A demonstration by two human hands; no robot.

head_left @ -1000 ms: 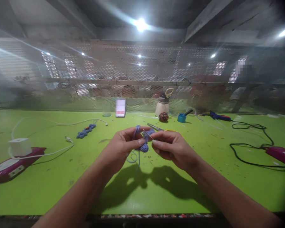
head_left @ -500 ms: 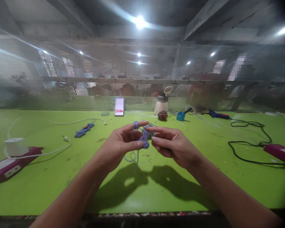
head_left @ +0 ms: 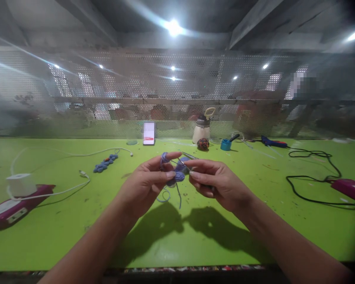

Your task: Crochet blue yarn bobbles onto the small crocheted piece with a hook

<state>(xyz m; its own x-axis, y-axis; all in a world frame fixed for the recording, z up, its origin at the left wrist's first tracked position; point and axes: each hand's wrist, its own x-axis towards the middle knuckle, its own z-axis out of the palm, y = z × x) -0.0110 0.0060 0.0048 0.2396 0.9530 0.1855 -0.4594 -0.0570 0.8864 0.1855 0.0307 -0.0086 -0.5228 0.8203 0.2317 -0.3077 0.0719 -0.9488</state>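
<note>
My left hand [head_left: 148, 179] pinches a small purple crochet piece [head_left: 180, 176] between thumb and fingers. Purple yarn [head_left: 165, 157] is wrapped round its raised index finger, and a loose tail [head_left: 179, 195] hangs below the piece. My right hand [head_left: 214, 177] is closed on a thin metal crochet hook [head_left: 184, 162], whose tip reaches toward the yarn at the left index finger. Behind the fingers lies more purple yarn [head_left: 183, 159], partly hidden, with scissors-like metal blades [head_left: 191, 155] beside it.
A blue crocheted strip [head_left: 105, 163] and white cable lie left, near a purple power strip [head_left: 20, 201]. A phone [head_left: 148, 133], bottle [head_left: 201, 130], dark yarn ball [head_left: 202, 144], teal pot [head_left: 225, 144] and blue glue gun [head_left: 273, 142] stand or lie along the back. Another purple power strip [head_left: 349, 190] is right.
The crochet piece has turned and tilted in my left hand, and its yarn tail has swung right. The hook shows more plainly between the hands. Both hands stay about where they were.
</note>
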